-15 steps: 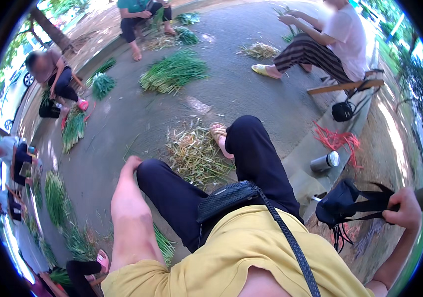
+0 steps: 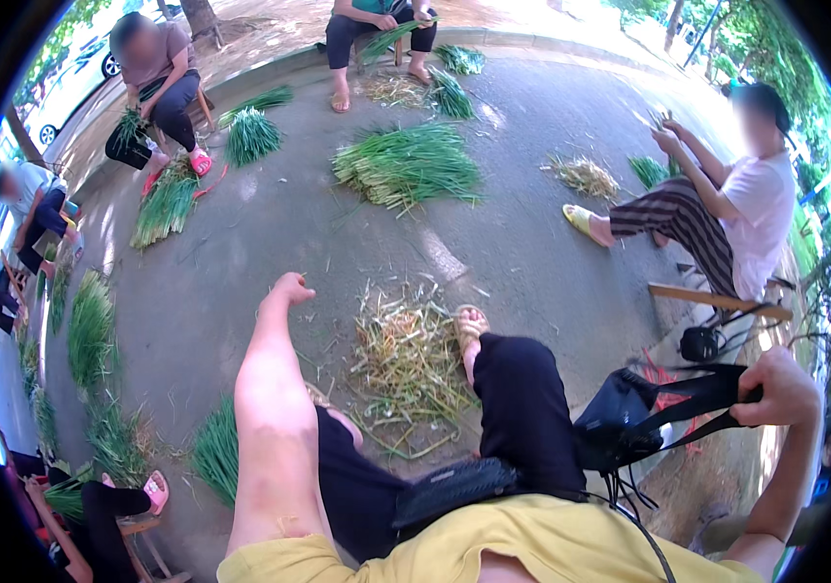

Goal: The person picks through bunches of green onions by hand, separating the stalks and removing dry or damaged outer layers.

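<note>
A black bag [image 2: 620,413] of soft, dark fabric sits at the person's right, just beside the right thigh, its body bulging and rounded, with thin cords [image 2: 626,489] dangling loosely from its lower end. Broad, flat black straps [image 2: 690,396] run from it up to the right in a taut-looking loop. A belt bag [image 2: 459,494] with a dark, textured face lies across the lap against the yellow shirt [image 2: 522,525]. Both bags hide their contents from this view. Between the knees and on the grey, rough pavement [image 2: 192,282] spreads a loose pile of dry trimmings [image 2: 406,350], straw-coloured, papery and tangled, its right edge close to a sandalled foot [image 2: 471,328]. Slender green stalks [image 2: 213,452] lie beside the left arm, and a larger, fanned heap of green stalks [image 2: 406,167] rests farther out. Red strings [image 2: 663,374], thin and crinkled, show behind the straps. The right grip [image 2: 780,389] is closed around the straps, fingers curled over them. The left grip [image 2: 289,289] is stretched out over the pavement, left of the trimmings and apart from them, its fingers partly bent; whether it is open or closed on something small cannot be told.
</note>
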The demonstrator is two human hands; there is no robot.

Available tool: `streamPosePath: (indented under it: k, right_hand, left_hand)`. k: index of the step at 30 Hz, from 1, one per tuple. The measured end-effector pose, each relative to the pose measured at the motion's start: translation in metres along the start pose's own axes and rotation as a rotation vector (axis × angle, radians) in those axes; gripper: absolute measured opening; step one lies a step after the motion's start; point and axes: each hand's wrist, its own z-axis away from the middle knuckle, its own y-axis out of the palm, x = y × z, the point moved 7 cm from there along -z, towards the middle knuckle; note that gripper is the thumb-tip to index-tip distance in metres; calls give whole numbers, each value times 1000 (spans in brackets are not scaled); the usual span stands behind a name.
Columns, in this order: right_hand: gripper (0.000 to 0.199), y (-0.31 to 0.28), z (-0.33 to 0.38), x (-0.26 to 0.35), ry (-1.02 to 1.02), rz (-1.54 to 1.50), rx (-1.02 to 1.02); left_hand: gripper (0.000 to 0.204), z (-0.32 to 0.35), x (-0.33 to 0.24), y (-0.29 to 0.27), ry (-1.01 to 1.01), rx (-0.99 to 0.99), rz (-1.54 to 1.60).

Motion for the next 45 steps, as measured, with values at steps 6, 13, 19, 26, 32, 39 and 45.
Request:
streamPosePath:
  k: [6, 13, 19, 26, 32, 39, 45]
  right_hand:
    - [25, 42, -130, -52, 235, -148, 346]
    - [23, 89, -275, -60, 301, -129, 380]
    - [21, 91, -353, -61, 388, -110, 243]
    - [21, 103, -391, -63, 442, -127, 185]
    - [18, 136, -409, -59, 338, -157, 240]
    - [16, 165, -427, -38, 314, -187, 322]
    - [16, 179, -412, -44, 375, -224, 292]
  left_hand:
    - [62, -90, -31, 11, -53, 47, -216]
    - [74, -240, -112, 44, 42, -66, -229]
    - [93, -323, -168, 58, 109, -123, -322]
    - [104, -413, -216, 47, 128, -286, -416]
    - [124, -477, -237, 51, 115, -247, -497]
    - [105, -478, -253, 96, 61, -188, -577]
    - [91, -456, -258, 128, 94, -333, -587]
